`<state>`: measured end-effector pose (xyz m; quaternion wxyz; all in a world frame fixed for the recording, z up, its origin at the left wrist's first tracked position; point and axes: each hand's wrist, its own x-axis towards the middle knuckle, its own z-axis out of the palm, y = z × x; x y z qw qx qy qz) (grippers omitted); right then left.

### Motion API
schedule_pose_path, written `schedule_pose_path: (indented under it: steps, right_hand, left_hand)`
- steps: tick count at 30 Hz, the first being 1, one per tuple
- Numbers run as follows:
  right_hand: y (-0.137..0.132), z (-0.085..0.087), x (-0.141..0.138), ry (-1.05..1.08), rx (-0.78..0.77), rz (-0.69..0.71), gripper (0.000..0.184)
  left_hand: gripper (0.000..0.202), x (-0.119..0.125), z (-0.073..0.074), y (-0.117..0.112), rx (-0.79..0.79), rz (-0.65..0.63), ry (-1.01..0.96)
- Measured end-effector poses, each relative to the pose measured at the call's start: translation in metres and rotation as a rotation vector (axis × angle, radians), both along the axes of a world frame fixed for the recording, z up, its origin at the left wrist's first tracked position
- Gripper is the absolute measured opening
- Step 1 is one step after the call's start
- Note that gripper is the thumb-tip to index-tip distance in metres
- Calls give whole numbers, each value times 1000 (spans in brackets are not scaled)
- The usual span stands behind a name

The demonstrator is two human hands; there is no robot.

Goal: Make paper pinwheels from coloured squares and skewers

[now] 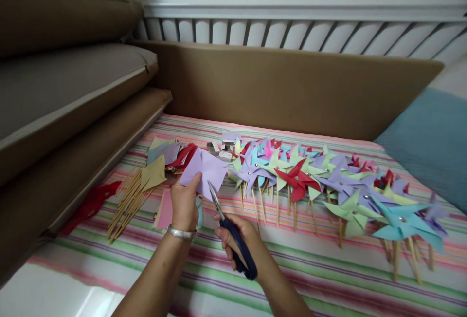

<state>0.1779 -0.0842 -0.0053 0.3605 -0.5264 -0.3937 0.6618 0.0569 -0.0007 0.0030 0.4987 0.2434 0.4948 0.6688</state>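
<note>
My left hand (185, 202) pinches the lower left edge of a square of lavender paper (206, 163), thumb on top. My right hand (237, 236) is wrapped round the dark blue handles of a pair of scissors (237, 246). The blades point up and left, and their tips lie at the paper's lower edge. Whether the blades are parted is hard to make out. Pink paper (165, 210) and other coloured sheets lie beneath and beside my left hand. A yellow paper square (153, 173) rests on a bundle of wooden sticks (127, 205) to the left.
Many finished paper pinwheels on sticks (341, 185) cover the right side of the striped cloth (292, 263). Small boxes (221, 151) sit behind the paper. Red material (91, 205) lies at the left, beside stacked brown cushions (80, 146). A brown panel (270, 90) stands behind.
</note>
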Motion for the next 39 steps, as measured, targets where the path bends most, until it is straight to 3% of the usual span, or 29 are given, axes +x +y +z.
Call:
schedule_pose_path:
  steps: [21,25,30,35,39]
  right_hand:
    - [-3,4,-3,-49,16,-34,48]
    - [-4,3,-1,-99,42,27,49]
    - [-9,6,7,-126,206,77,43]
    - [-15,15,20,-31,276,26,40]
    - [-20,15,27,-44,269,77,39]
  left_hand:
    - [30,2,-1,1,25,11,-51]
    - [30,-1,0,6,27,30,-107]
    - [34,-33,0,2,28,101,-129]
    - [33,-82,-23,-28,-143,-18,77]
    - [26,-98,-33,-42,-212,20,137]
